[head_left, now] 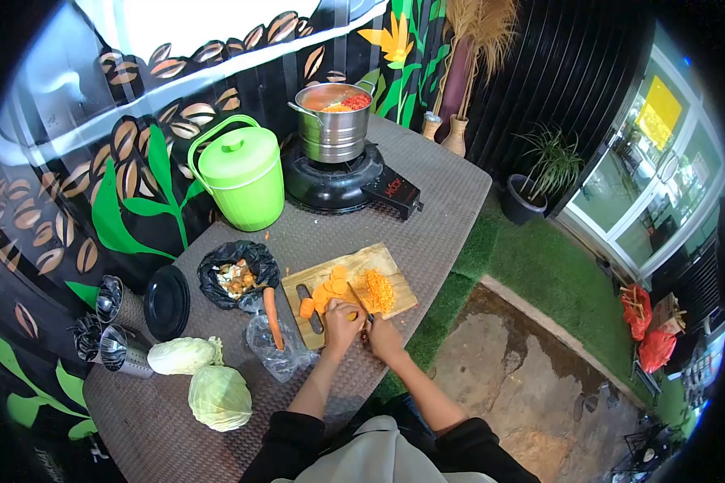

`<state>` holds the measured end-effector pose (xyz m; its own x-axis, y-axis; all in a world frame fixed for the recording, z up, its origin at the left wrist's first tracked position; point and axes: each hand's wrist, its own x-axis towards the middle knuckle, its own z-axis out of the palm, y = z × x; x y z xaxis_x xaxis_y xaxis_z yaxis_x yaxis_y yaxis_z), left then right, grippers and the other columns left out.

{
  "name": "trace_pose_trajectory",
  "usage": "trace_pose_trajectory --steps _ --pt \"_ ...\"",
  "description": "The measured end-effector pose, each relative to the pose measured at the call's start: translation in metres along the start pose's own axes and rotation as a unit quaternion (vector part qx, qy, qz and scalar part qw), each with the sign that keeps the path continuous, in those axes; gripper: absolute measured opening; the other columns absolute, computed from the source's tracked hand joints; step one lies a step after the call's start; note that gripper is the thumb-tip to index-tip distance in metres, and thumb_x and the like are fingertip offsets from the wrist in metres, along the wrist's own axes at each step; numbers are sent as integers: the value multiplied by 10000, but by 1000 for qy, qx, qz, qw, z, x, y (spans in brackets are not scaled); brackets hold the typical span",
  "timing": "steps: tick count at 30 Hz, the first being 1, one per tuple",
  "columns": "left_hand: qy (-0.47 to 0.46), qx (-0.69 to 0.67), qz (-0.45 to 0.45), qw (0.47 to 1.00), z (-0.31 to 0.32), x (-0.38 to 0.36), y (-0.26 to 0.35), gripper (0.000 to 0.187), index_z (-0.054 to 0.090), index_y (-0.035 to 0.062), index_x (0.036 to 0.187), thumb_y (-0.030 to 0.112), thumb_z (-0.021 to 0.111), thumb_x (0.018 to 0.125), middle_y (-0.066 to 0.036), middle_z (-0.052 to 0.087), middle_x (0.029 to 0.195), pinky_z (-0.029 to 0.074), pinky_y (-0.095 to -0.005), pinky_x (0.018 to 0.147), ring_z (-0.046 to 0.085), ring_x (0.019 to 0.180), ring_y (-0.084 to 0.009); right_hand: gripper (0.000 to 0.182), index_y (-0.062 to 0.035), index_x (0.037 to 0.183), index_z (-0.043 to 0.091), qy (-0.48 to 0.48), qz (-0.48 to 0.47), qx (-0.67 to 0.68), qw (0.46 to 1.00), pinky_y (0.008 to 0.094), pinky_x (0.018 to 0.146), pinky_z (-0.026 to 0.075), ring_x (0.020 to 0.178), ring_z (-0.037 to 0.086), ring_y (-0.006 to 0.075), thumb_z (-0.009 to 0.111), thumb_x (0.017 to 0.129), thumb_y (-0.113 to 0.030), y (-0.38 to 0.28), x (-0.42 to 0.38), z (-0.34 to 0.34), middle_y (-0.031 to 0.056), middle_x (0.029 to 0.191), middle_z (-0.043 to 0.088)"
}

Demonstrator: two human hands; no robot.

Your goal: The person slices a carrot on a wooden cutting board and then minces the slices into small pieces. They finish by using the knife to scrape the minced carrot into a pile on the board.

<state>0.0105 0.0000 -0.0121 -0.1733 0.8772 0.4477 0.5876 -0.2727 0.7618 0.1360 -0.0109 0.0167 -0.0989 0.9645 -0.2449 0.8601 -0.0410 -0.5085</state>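
Note:
A wooden cutting board (pixel 395 282) lies on the table in front of me. On it are a cluster of round carrot slices (pixel 336 278) and a heap of finely chopped carrot (pixel 379 291). My left hand (pixel 342 324) is closed over a piece of carrot (pixel 352 316) at the board's near edge. My right hand (pixel 384 340) is wrapped round the handle of a knife (pixel 360 307), its blade between the left fingers and the chopped heap. A carrot stub (pixel 307 307) lies left of my left hand. A whole carrot (pixel 272 318) rests on a clear plastic bag (pixel 286 360).
A black bag of peelings (pixel 238 278), a cabbage (pixel 220 398) and a longer pale cabbage (pixel 184 355) sit leftward. Black plates (pixel 167 303) and metal utensil holders (pixel 126 352) stand far left. Behind are a green lidded bucket (pixel 242 179) and a pot (pixel 330 133) on a stove (pixel 330 183).

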Motion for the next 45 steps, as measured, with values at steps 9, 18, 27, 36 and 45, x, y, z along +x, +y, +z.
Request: trace_pose_trajectory --steps 9,18,27,36,45 --pt "5 -18 2 1000 3 -1 -5 100 720 12 736 53 727 645 -70 704 792 474 -338 798 571 872 -237 382 38 1045 503 -65 -26 24 997 531 810 477 947 600 473 459 949 -329 7 10 -8 327 978 610" --pt "2 -10 -13 1000 -5 1 5 81 706 2 717 58 725 661 -91 700 800 494 -345 782 594 868 -250 365 47 1049 527 -95 -29 15 995 521 820 478 950 601 470 461 949 -298 8 25 -15 301 995 620" --pt "-4 -21 -41 999 -3 -1 0 83 711 2 726 60 725 668 -101 697 789 499 -344 768 603 872 -248 384 46 1038 516 15 12 38 999 537 776 483 901 607 475 480 941 -324 -1 -2 8 332 910 616" --pt "0 14 21 1000 4 -1 -1 100 718 -3 789 61 711 712 -108 700 843 495 -352 817 595 916 -255 462 55 1024 524 21 -103 210 972 502 755 448 866 586 479 440 955 -393 49 12 -12 319 912 612" --pt "25 -28 6 999 -4 5 8 108 732 50 779 134 745 711 -58 686 889 433 -370 874 571 946 -237 370 -36 996 495 66 -89 -42 993 486 626 491 768 635 396 469 943 -401 24 -9 -53 243 837 638"
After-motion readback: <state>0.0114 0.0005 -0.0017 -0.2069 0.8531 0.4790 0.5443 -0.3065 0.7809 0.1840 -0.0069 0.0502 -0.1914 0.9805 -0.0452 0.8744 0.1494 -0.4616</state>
